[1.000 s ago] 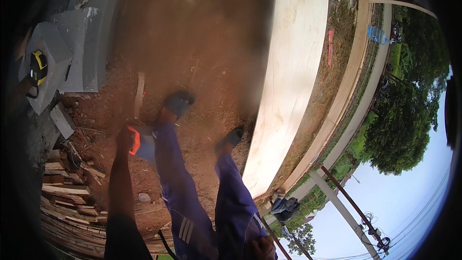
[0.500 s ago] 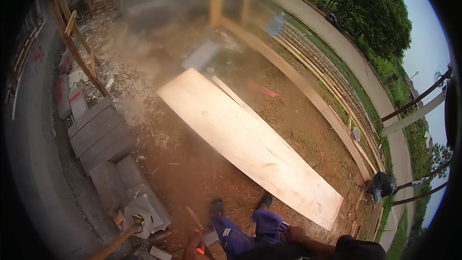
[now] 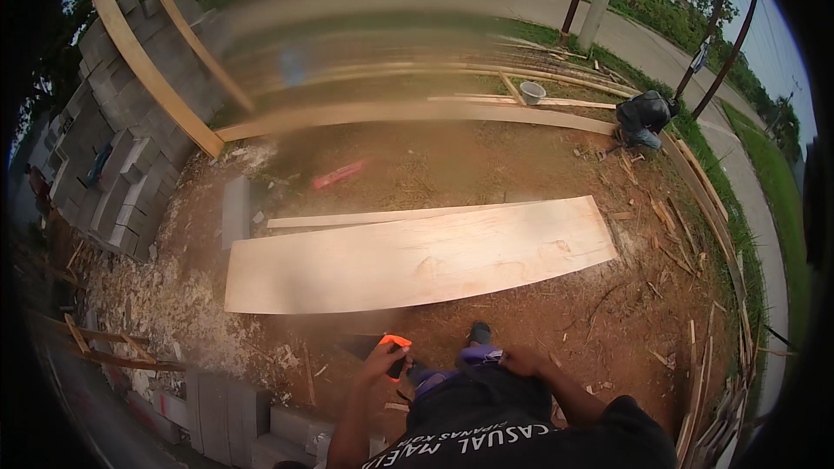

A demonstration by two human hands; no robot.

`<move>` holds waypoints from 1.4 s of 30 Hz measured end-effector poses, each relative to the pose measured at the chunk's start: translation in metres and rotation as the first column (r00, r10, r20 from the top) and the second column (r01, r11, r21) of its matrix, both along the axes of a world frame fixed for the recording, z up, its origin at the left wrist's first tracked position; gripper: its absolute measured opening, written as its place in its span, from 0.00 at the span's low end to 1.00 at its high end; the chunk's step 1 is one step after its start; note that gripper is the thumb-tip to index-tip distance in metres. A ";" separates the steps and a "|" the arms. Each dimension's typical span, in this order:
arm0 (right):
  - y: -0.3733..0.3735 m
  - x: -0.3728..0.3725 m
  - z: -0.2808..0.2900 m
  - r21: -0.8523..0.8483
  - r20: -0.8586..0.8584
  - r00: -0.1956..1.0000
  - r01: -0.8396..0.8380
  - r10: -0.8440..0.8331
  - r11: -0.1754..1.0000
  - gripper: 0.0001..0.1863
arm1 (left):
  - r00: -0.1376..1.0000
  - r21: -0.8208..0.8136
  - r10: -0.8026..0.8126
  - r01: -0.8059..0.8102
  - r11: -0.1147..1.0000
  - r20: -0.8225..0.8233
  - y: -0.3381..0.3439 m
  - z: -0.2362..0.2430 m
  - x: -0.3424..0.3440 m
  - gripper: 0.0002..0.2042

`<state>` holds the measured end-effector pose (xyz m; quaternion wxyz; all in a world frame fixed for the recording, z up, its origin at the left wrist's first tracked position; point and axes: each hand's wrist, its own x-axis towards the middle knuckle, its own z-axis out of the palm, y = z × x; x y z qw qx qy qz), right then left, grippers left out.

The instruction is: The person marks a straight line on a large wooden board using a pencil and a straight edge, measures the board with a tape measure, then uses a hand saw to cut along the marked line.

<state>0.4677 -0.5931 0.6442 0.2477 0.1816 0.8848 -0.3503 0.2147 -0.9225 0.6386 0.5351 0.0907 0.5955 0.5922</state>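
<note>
Your work area is open, reddish-brown dirt ground [image 3: 521, 152], bordered by boards, with a grey block stack [image 3: 130, 152] at far left and 1 crouching co-worker [image 3: 645, 117] at far right. 1 wooden panel [image 3: 417, 256] lies flat, long axis left to right. Your left hand [image 3: 380, 360] grips the orange handle of the saw [image 3: 397, 344], located near the panel's near edge; its blurred blade points left, long axis roughly parallel to the panel. Your right hand [image 3: 519, 361] touches your purple trousers [image 3: 476, 353]; whether it grips the cloth cannot be determined.

1 fisheye head cam, facing dn/fwd.
</note>
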 end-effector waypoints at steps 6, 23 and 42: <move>-0.013 -0.007 0.055 -0.443 -0.327 0.752 0.413 -0.573 0.796 0.22 | 0.982 0.041 -0.172 0.175 0.984 -0.074 0.170 0.062 0.031 0.15; 0.258 0.085 0.008 -0.189 -0.361 0.409 0.848 -0.838 0.496 0.19 | 0.771 -0.345 -0.599 0.514 0.785 -0.217 0.436 0.027 0.131 0.22; 0.356 0.147 -0.119 0.002 0.097 0.456 0.889 -0.885 0.459 0.22 | 0.205 -0.737 -0.840 0.408 0.539 -0.502 0.351 -0.154 0.028 0.21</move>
